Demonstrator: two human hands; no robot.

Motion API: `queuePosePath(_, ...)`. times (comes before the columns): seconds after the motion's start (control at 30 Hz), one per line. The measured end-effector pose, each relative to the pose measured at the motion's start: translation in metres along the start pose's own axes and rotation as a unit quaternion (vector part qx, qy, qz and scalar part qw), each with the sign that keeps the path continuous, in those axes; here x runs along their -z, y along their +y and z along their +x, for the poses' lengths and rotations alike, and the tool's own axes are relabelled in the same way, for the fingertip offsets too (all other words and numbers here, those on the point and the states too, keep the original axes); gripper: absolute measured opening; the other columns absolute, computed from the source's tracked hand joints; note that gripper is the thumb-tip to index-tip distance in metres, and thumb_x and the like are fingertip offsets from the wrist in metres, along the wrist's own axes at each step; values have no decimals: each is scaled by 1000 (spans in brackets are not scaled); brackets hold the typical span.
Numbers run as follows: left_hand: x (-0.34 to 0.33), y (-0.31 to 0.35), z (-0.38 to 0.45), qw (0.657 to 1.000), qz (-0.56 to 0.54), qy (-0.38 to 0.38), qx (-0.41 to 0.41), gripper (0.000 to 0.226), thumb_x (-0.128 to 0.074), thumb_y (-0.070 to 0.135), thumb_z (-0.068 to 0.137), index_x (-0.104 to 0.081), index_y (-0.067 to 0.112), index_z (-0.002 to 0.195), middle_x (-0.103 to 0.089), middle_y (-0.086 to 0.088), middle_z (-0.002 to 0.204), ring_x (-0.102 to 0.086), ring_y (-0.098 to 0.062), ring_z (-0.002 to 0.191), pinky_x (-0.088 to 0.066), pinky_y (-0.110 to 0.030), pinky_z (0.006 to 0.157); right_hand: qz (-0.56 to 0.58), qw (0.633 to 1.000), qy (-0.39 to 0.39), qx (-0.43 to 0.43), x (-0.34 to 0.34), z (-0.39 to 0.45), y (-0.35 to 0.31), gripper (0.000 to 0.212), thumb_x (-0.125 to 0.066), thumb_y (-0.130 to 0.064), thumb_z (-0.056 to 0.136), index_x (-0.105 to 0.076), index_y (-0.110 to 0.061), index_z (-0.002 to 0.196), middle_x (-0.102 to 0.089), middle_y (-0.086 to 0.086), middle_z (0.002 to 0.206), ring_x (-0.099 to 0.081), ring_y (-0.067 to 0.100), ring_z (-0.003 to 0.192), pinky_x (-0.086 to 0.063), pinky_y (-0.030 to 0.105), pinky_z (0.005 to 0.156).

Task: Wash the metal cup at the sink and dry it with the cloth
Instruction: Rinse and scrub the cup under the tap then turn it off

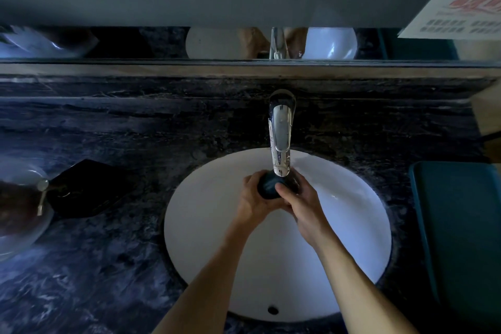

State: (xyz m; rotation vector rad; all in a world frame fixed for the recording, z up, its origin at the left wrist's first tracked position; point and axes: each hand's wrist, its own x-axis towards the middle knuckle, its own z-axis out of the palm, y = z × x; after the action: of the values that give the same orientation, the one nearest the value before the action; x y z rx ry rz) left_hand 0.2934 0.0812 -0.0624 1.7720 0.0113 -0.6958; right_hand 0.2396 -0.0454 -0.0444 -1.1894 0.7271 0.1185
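The metal cup [268,186] looks dark in this dim light and is held over the white oval sink [352,225], right under the spout of the chrome faucet [280,138]. My left hand [253,199] grips the cup from the left side. My right hand [296,198] grips it from the right, with the thumb lying across the cup's front. Both hands cover most of the cup. A dark cloth [86,188] lies folded on the counter to the left of the sink.
The counter [108,266] is dark marble. A glass bowl [19,209] with a metal utensil sits at the far left. A teal tray [458,225] lies right of the sink. A mirror [244,43] runs along the back wall, with a printed sheet [461,11] at upper right.
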Motion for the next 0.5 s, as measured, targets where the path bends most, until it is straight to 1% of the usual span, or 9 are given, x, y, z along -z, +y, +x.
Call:
queuePosePath(0.03, 3, 0, 0, 999, -47, -9, 15, 84, -95, 24, 60, -61, 4, 135, -66, -18, 130, -68, -33, 120, -57, -49, 104, 12, 1000, -2, -11, 1, 0, -1, 40, -71, -14, 94, -65, -22, 132, -76, 8, 122, -71, 27, 115, -60, 44, 95)
queuePosePath(0.1, 11, -1, -1, 992, -118, -26, 38, 79, -90, 18, 68, -59, 5, 139, -69, -23, 130, -68, -35, 122, -57, -54, 104, 59, 997, 3, -41, 2, 0, -2, 35, -66, -15, 98, -64, -18, 133, -74, 13, 124, -71, 29, 115, -61, 41, 90)
queuePosePath(0.2, 15, 0, -5, 981, -182, -49, 37, 60, -84, 16, 82, -61, 11, 137, -69, -21, 128, -72, -29, 116, -60, -50, 100, 99, 993, 10, -61, -1, -1, 0, 31, -62, -20, 101, -65, -12, 131, -75, 16, 120, -73, 29, 112, -62, 36, 85)
queuePosePath(0.27, 12, 1, -6, 978, -204, -33, 33, 47, -79, 19, 88, -63, 11, 131, -70, -21, 122, -74, -26, 108, -63, -46, 94, 96, 993, 20, -66, -3, -2, 3, 30, -61, -26, 101, -67, -13, 128, -77, 14, 115, -75, 27, 108, -62, 34, 81)
queuePosePath(0.33, 9, 3, -6, 978, -207, 0, 40, 36, -74, 25, 93, -65, 11, 124, -71, -23, 118, -74, -30, 105, -64, -45, 88, 72, 994, 28, -79, -5, -3, 3, 33, -60, -35, 102, -66, -16, 127, -77, 12, 114, -76, 29, 105, -61, 35, 78)
queuePosePath(0.37, 8, 5, -5, 979, -196, 12, 49, 30, -71, 29, 95, -65, 12, 120, -71, -22, 114, -74, -30, 101, -65, -42, 82, 53, 994, 32, -86, -6, -3, 3, 33, -60, -40, 101, -66, -19, 126, -78, 10, 112, -76, 30, 102, -61, 37, 78)
queuePosePath(0.43, 7, 9, -2, 986, -145, 28, 74, 18, -62, 34, 103, -65, 17, 110, -72, -15, 103, -71, -24, 88, -61, -30, 63, 20, 995, 36, -90, -5, -2, 3, 34, -60, -45, 99, -64, -26, 126, -78, 4, 112, -77, 27, 100, -60, 41, 79)
queuePosePath(0.47, 6, 11, -1, 987, -124, 32, 92, 18, -56, 33, 107, -64, 18, 106, -70, -12, 97, -68, -22, 82, -56, -28, 55, 12, 995, 35, -88, -4, -2, 3, 35, -61, -46, 99, -62, -28, 129, -77, 3, 114, -76, 26, 102, -59, 42, 80)
queuePosePath(0.5, 6, 14, 0, 987, -114, 33, 112, 21, -50, 32, 109, -63, 17, 103, -67, -10, 93, -65, -21, 78, -52, -27, 51, 12, 996, 34, -84, -4, -2, 2, 36, -61, -44, 99, -61, -29, 132, -76, 3, 117, -75, 26, 105, -58, 42, 81)
